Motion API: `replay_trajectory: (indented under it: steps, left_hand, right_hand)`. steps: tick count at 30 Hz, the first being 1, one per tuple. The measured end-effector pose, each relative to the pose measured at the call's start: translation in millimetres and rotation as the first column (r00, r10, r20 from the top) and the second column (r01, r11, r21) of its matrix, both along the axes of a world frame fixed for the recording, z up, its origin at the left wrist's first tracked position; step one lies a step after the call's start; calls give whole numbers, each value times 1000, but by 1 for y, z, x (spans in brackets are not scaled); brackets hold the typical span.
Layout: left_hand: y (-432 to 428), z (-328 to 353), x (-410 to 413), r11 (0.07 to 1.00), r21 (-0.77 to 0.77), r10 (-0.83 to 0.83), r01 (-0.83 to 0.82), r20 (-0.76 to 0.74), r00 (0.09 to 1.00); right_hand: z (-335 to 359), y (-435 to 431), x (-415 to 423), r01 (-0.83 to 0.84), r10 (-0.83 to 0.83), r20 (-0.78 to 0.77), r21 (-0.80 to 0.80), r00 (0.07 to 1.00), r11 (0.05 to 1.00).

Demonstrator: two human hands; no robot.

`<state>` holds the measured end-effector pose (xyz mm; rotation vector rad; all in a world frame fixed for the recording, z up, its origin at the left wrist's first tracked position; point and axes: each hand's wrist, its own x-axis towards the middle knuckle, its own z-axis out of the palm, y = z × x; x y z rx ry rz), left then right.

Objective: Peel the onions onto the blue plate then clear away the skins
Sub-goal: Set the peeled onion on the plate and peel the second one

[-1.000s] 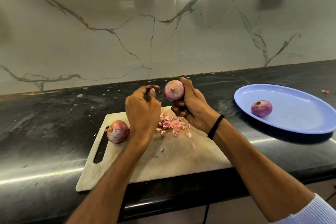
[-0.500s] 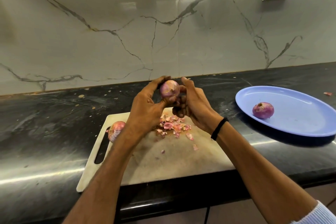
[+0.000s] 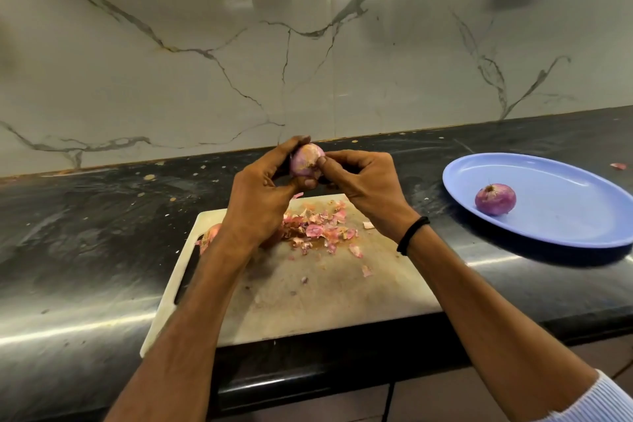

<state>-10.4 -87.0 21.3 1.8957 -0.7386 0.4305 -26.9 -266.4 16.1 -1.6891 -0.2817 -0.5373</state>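
- Head view is showing the board [image 3: 308, 301] nearest, with skins [image 3: 318, 229] lying on it.
- Above its far edge, the left hand [image 3: 260, 202] is gripping an onion [image 3: 305, 159], and the right hand [image 3: 370, 188] is pinching its skin.
- Farther right, the plate [image 3: 565, 226] is holding one peeled onion [image 3: 495, 199].
- Pulling too hard could be sending the onion out of the grip and rolling away.
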Motion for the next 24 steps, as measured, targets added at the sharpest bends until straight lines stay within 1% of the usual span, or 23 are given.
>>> replay_trajectory:
  steps: [5, 9, 12, 15, 17, 21, 24]
  left_hand:
    - [1, 1, -1, 992, 124, 32, -34, 20, 999]
    - [0, 0, -2, 988, 149, 38, -39, 12, 999]
    - [-3, 2, -4, 994, 106, 27, -26, -11, 1000]
    - [-2, 4, -6, 1000, -20, 1, -3, -64, 998]
    - [-1, 5, -6, 997, -69, 14, -20, -87, 996]
    - [0, 8, -7, 993, -112, 35, -48, -112, 993]
    - [1, 8, -6, 993, -105, 50, -62, -112, 992]
  right_hand:
    - [-3, -2, 1, 103, -108, -30, -133, 994, 986]
    - [-2, -1, 0, 179, -183, -9, -169, 983, 969]
    - [-1, -2, 1, 187, -189, -10, -108, 982, 976]
    - [0, -4, 2, 147, -147, -7, -38, 989, 988]
    - [-1, -4, 3, 143, -143, -4, -10, 990, 990]
    - [0, -3, 0, 99, -100, 5, 72, 995, 992]
    - [2, -3, -2, 40, -41, 6, 121, 999, 992]
